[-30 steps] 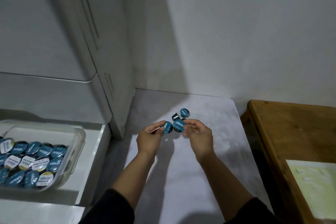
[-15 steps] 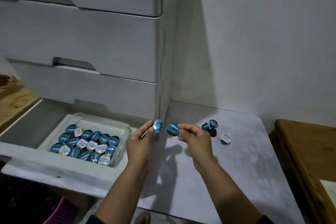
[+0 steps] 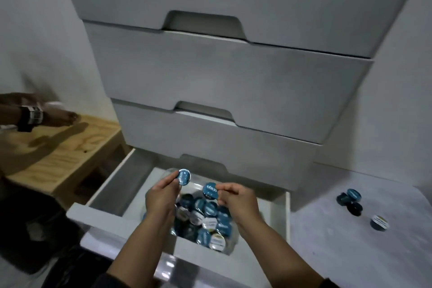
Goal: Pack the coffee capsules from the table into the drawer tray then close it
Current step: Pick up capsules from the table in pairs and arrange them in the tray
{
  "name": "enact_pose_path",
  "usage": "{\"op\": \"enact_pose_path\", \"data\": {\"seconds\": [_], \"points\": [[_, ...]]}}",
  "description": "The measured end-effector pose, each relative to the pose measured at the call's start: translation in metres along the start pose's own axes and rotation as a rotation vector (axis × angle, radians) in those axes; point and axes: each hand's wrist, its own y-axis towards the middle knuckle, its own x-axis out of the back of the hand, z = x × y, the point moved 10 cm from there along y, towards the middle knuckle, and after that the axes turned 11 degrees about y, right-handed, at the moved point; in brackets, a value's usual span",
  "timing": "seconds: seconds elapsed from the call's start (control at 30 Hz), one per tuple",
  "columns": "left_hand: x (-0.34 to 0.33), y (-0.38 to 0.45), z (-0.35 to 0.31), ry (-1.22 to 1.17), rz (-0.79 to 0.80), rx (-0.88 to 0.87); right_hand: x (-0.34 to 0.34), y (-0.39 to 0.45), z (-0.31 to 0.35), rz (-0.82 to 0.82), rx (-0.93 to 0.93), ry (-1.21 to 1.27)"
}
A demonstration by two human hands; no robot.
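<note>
The coffee capsules are small round pods with blue foil lids (a few lids are white and yellow). The left hand pinches one blue capsule at its fingertips; the right hand pinches another capsule the same way, other fingers curled. Both hands hover over the clear tray in the open drawer, heaped with capsules just below them. Four loose capsules lie on the counter, well right of the right hand.
</note>
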Motion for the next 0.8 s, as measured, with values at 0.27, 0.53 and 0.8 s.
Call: {"op": "enact_pose_path", "data": {"seconds": [0.27,0.53,0.8], "points": [[0.015,0.087,0.014,0.306,0.147,0.114,-0.053,0.038,-0.039,-0.198,-0.118,0.087],[0.000,0.091,0.011,0.408,0.222,0.145,-0.054,0.058,-0.053,-0.306,-0.120,-0.022],[-0.013,0.105,0.013,0.597,0.266,0.066,-0.051,0.074,-0.052,-0.319,-0.136,-0.098]]}}
